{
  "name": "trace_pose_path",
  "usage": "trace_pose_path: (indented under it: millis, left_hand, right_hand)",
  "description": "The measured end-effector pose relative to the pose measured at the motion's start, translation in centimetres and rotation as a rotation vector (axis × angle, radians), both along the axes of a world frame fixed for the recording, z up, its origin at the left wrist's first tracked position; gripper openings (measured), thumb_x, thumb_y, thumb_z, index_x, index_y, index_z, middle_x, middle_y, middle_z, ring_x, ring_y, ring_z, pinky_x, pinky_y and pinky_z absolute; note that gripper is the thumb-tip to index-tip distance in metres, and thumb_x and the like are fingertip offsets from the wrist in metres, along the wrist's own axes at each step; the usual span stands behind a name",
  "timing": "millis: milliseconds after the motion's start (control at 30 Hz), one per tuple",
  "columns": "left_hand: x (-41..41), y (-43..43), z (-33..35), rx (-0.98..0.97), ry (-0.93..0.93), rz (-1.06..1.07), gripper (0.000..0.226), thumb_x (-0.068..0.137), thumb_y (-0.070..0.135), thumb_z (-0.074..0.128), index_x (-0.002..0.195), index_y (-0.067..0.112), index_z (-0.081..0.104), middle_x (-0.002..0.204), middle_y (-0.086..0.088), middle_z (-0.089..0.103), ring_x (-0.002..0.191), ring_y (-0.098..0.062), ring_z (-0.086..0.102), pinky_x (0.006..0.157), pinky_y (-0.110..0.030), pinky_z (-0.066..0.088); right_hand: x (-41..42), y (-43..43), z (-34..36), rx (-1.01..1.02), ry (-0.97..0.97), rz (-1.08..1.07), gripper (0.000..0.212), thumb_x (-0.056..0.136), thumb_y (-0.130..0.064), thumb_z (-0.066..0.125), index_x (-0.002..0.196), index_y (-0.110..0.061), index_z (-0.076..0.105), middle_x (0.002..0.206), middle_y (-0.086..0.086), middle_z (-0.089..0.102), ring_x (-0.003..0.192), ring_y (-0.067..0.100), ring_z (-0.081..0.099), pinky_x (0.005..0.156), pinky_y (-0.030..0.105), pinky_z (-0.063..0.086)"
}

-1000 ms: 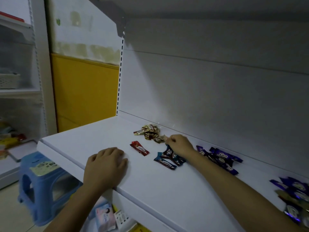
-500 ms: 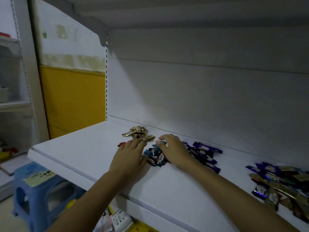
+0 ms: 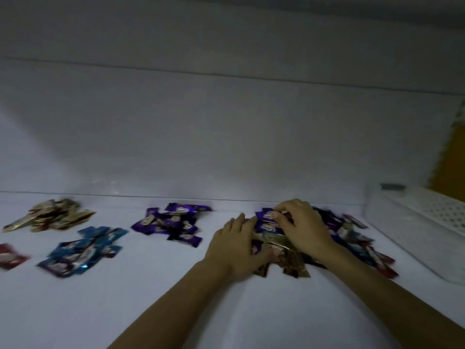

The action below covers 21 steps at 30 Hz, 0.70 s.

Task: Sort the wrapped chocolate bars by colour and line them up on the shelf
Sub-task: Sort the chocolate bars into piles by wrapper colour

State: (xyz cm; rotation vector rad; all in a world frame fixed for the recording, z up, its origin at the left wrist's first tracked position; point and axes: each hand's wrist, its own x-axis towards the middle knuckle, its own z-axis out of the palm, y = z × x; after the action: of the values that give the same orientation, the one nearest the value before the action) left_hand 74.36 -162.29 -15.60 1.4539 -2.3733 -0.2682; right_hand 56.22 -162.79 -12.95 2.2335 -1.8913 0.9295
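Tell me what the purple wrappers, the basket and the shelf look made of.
Purple wrappers: glossy foil or plastic film; they glint and crinkle. Basket: white plastic, likely; its walls are a moulded grid of holes. Shelf: smooth matte white, perhaps painted metal; the blur leaves it open.

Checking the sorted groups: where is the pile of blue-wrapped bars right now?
In the head view the blue pile lies at the left of the shelf, between a red bar and the purple pile, in front of the gold pile.
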Motion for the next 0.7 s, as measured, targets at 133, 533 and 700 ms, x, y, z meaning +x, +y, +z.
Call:
trace_pose_path:
  millis: [133, 533, 700]
  left_hand:
    - [-3.1, -1.7, -0.2, 0.007, -0.048, -0.051, 0.100, 0.076, 0.078, 0.048, 0.153, 0.028, 0.009, 0.161, -0.004, 0.008, 0.147, -0.025, 0.010, 0.119, -0.043, 0.014]
    - [-10.0, -4.9, -1.2, -0.087, 0.037, -0.072, 0.107, 0.061, 0.093, 0.031, 0.150, 0.035, 0.018, 0.159, 0.005, 0.018, 0.146, -0.019, 0.012, 0.117, -0.052, 0.011]
    - [-9.7, -4.3, -1.2, -0.132, 0.069, -0.121, 0.112, 0.050, 0.096, 0.023, 0.148, 0.043, 0.016, 0.159, 0.016, 0.010, 0.147, -0.012, 0.003, 0.118, -0.053, 0.002]
  right_hand:
    - [-3.6, -0.2, -1.5, -0.041, 0.017, -0.113, 0.025, 0.096, -0.033, 0.050, 0.111, -0.020, 0.067, 0.110, 0.002, 0.065, 0.106, 0.023, 0.055, 0.092, 0.038, 0.042]
    - [-9.5, -2.2, -2.3, 0.340, -0.073, -0.395, 0.055, 0.092, -0.064, 0.028, 0.135, -0.035, 0.047, 0.133, 0.011, 0.050, 0.120, 0.032, 0.048, 0.102, 0.050, 0.037]
    - [-7.5, -1.6, -1.5, 0.283, -0.325, -0.118, 0.035, 0.093, -0.040, 0.051, 0.076, -0.014, 0.068, 0.090, 0.010, 0.065, 0.081, 0.024, 0.062, 0.081, 0.043, 0.051]
